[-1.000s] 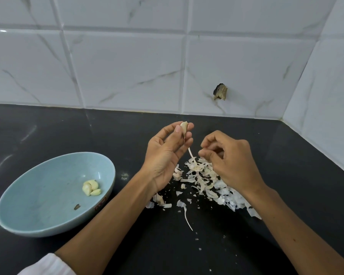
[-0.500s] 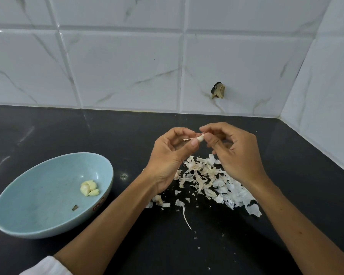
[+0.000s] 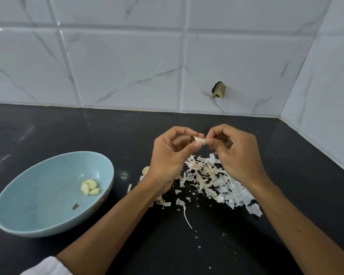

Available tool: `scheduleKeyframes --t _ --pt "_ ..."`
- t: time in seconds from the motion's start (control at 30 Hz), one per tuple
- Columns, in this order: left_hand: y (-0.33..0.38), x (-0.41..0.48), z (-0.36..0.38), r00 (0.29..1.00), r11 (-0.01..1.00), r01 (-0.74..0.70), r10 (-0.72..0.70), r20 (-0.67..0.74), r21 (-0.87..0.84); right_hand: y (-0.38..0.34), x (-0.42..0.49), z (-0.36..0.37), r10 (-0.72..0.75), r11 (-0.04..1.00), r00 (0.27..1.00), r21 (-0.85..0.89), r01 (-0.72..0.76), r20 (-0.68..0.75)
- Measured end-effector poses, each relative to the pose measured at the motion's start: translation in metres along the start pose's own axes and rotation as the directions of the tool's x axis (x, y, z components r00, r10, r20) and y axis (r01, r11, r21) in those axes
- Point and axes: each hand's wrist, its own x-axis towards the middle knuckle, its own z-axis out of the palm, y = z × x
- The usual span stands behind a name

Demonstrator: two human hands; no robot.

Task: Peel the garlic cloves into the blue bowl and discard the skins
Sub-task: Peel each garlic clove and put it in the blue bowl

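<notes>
A small pale garlic clove [image 3: 199, 139] is pinched between the fingertips of my left hand [image 3: 170, 155] and my right hand [image 3: 234, 153], held above the black counter. Below the hands lies a scattered pile of papery garlic skins [image 3: 211, 179]. To the left stands the blue bowl [image 3: 28, 195], tilted towards me, with a few peeled cloves [image 3: 89, 186] and a small dark scrap inside. Another clove [image 3: 146, 170] peeks out beside my left wrist.
The black counter [image 3: 207, 251] meets white marble-look tiles at the back and on the right, forming a corner. A chipped hole [image 3: 218, 90] marks the back wall. Small skin flecks dot the counter near me.
My hands came together: the left turned the clove from upright to level and the right closed onto its end. The camera view shifted slightly.
</notes>
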Motion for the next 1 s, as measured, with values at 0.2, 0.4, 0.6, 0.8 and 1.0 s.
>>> scheduleKeyframes --t 0.2,0.4,0.6,0.8,1.0 --pt "0.001 -0.002 0.002 0.998 0.996 -0.064 0.064 0.0 0.062 0.003 -0.001 0.003 0.004 1.0 0.999 -0.016 -0.003 0.039" --pt "-0.001 -0.005 0.005 0.99 0.981 -0.119 0.129 -0.059 0.156 0.004 -0.003 0.009 -0.034 0.997 0.999 -0.065 0.036 0.039" --pt "-0.004 -0.006 0.006 0.977 0.962 -0.147 0.177 -0.116 0.231 0.006 -0.003 0.012 -0.062 0.994 0.997 -0.085 0.065 0.04" --pt "-0.007 -0.007 0.006 0.972 0.956 -0.121 0.168 -0.163 0.266 0.004 -0.002 0.01 -0.111 0.986 0.993 -0.12 0.115 0.037" --pt "-0.006 -0.005 0.006 0.993 0.998 0.018 -0.011 -0.115 0.055 0.002 -0.001 0.007 -0.132 0.987 0.991 -0.093 0.131 -0.007"
